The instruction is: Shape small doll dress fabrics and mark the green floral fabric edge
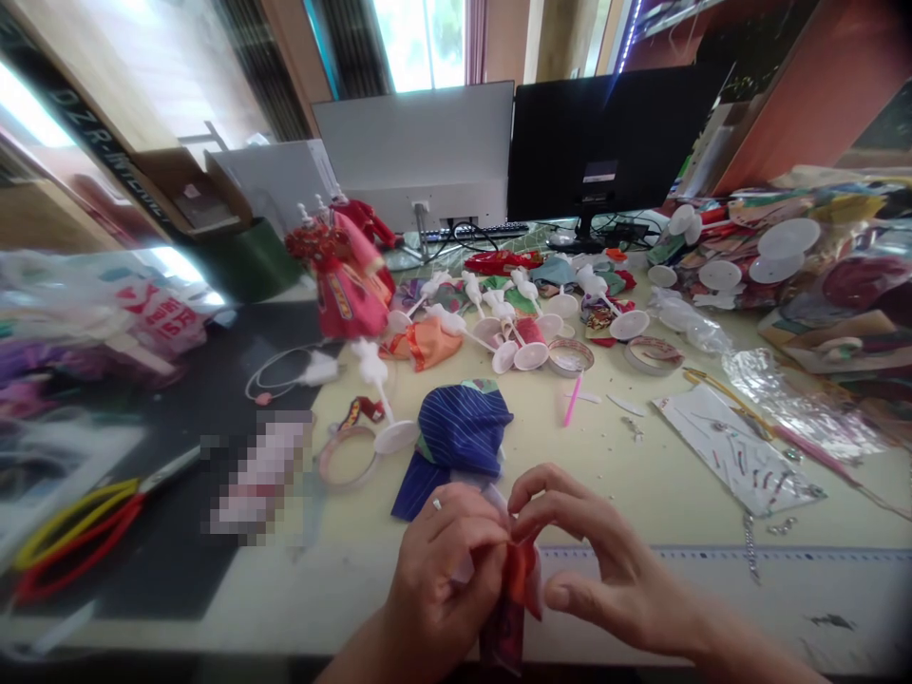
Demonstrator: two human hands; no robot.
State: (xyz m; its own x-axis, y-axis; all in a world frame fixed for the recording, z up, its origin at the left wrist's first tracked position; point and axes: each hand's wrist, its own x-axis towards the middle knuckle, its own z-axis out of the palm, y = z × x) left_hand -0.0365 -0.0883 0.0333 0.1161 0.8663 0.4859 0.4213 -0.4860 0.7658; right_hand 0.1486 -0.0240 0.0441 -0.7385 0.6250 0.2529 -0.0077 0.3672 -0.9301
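Note:
My left hand (pixel 452 560), with a ring on one finger, is closed in a pinch on a small red and orange piece of cloth (pixel 525 579). The cloth hangs down near the table's front edge. My right hand (pixel 617 560) is curved on the cloth's other side, its fingertips at the top edge and its thumb held apart. Just beyond the left hand lies a dark blue striped cloth (pixel 463 427), with a bit of green print showing. A white miniature mannequin stand (pixel 395 437) leans close by, beside a tape roll (pixel 349 456).
Several mannequin stands and cloth scraps lie before two monitors (pixel 413 142). Dressed mannequins (pixel 342 275) stand left of them. Scissors (pixel 78 532) rest at the left. A pink pen (pixel 572 401), a sheet of trinkets (pixel 737 446) and a ruler (pixel 662 553) are on the right.

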